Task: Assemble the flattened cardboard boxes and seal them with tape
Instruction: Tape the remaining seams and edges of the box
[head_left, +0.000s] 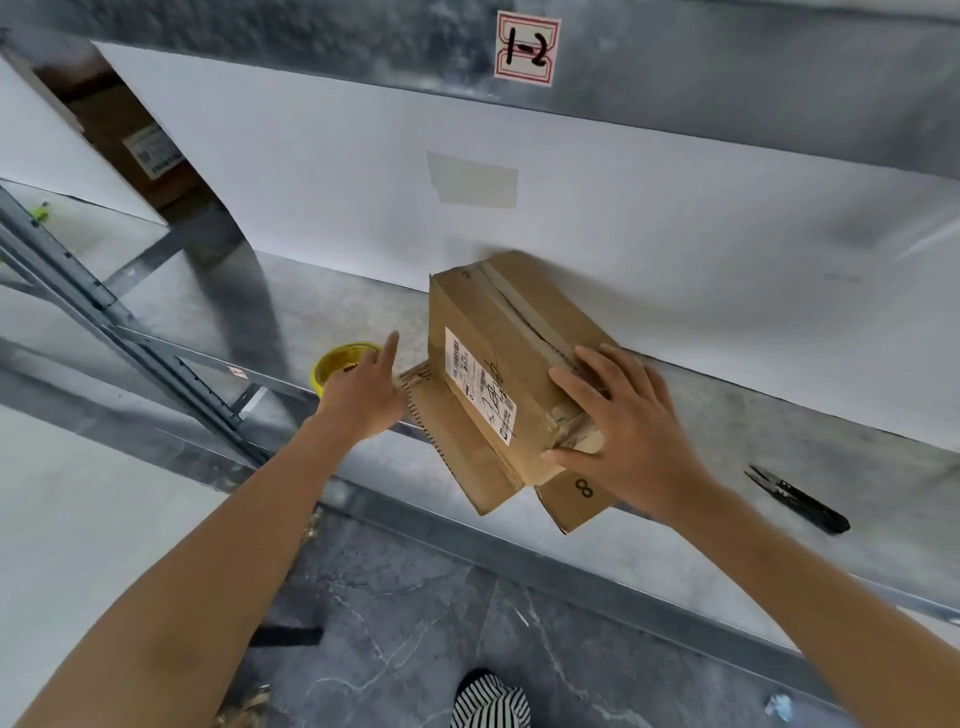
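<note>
A taped brown cardboard box (498, 353) sits on flattened cardboard sheets (467, 467) on a grey metal shelf (727, 441), the right hand (634, 431) spread flat on its near end. The left hand (363, 397), straight-fingered and empty, overlaps a yellow tape roll (336, 362) (partly hidden).

A left forearm (249, 530) and a right forearm (779, 561) are seen, each left uncovered from the wrist back to the lower edge of the view, so that bare skin is shown along the whole visible length. The left hand (358, 400) and the right hand (628, 431) are likewise shown bare. Lower down, between the two arms, a rounded piece of striped fabric (491, 699) is seen at the bottom edge, patterned in narrow black and white bands. Whether a shoe or part of a garment is shown there cannot be told, since only its upper part is caught.
</note>
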